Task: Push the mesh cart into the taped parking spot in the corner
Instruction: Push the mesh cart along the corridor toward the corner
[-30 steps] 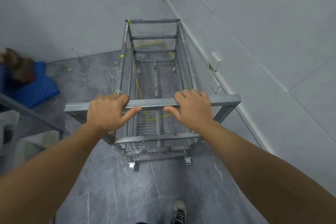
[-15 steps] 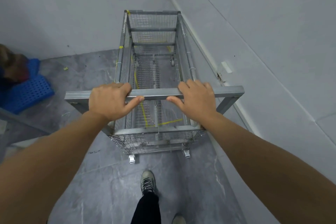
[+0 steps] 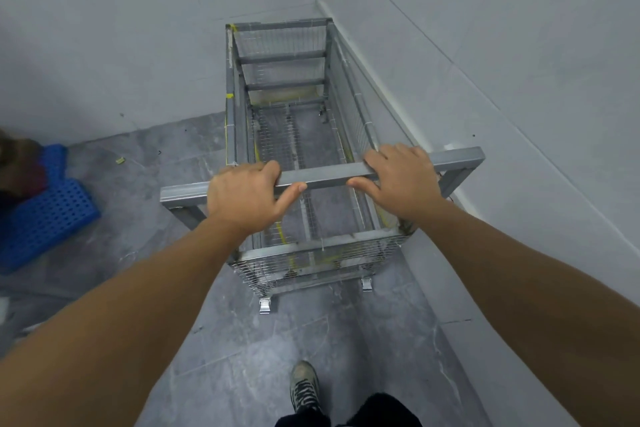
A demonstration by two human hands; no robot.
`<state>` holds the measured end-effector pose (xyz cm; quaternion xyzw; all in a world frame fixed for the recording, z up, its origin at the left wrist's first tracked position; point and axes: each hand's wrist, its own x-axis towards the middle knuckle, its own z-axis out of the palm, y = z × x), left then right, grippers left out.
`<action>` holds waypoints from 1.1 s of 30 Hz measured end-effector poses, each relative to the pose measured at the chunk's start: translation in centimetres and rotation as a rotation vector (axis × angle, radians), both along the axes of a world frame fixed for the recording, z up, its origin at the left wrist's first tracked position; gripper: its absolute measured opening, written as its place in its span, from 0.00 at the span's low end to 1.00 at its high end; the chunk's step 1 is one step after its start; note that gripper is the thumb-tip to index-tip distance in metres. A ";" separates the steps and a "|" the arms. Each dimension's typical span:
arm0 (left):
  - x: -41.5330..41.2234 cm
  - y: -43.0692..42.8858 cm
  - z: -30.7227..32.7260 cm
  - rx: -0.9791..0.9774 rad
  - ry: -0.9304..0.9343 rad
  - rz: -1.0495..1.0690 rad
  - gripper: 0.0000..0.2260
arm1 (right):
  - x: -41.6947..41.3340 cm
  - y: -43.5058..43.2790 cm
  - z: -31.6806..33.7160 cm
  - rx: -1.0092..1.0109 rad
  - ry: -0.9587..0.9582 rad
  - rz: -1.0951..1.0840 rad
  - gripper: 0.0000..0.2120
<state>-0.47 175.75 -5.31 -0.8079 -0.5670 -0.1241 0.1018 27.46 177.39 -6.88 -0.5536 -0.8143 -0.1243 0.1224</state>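
Mesh cart [image 3: 294, 149]: I see its far end close to the corner, right side along the right wall, yellow tape [image 3: 258, 152] showing through the mesh floor. Handle bar [image 3: 322, 178]: left hand [image 3: 242, 198] and right hand [image 3: 398, 184] wrapped over it, spaced apart, I judge for straight steering. Blue crate [image 3: 41, 218]: far left, clear of the path.

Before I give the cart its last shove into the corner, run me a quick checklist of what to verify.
1. Left hand gripping the handle bar: ok.
2. Right hand gripping the same bar: ok.
3. Mesh cart lined up along the right wall: ok, roughly parallel.
4. Gap left at the back wall: cannot tell, the cart's far end hides it.
5. Wheels inside the yellow tape: cannot tell, only bits show through the mesh.
6. Blue crate out of the path: ok, well off to the left.
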 end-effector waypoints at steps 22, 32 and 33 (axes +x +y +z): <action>0.2 13.6 -0.1 -0.002 0.032 0.065 0.26 | -0.2 14.6 0.0 0.032 0.018 0.068 0.30; 1.8 14.9 -0.5 0.007 0.045 0.081 0.26 | 1.5 16.3 -0.4 0.060 0.010 0.084 0.29; 1.7 14.9 -0.4 0.004 0.047 0.077 0.27 | 1.4 16.2 -0.3 0.054 0.014 0.077 0.29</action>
